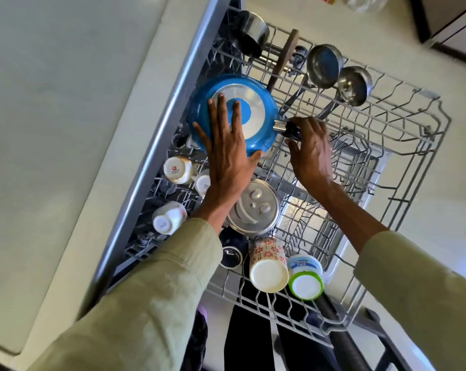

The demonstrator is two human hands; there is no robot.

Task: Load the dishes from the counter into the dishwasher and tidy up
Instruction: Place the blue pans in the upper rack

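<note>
Looking at: a blue pan (pixel 256 103) going upside down into the pulled-out upper rack (pixel 403 145), so we're mid-load.
Pan axis: runs from the round body on the left out to the black handle (pixel 290 129) on the right, roughly straight across the rack.
Left hand (pixel 226 145): fingers straight and spread, lying flat on the pan's upturned base, thumb at the near rim. Pressing, not gripping.
Right hand (pixel 310 151): curled round the handle right where it meets the pan.
Which is nearer: both are already on it. Left has the body, right has the stick end.
Pan vs hands: it sits just ahead of both wrists, at the rack's left side next to the table (pixel 65 103).
Neighbours: cups (pixel 177 170) just beside its near-left edge, a steel lid (pixel 253 207) under the left wrist, ladles (pixel 352 85) beyond the handle.
My guess: the next move depends on swinging that handle, since the tines on the right are free and the cup side is crowded.
</note>
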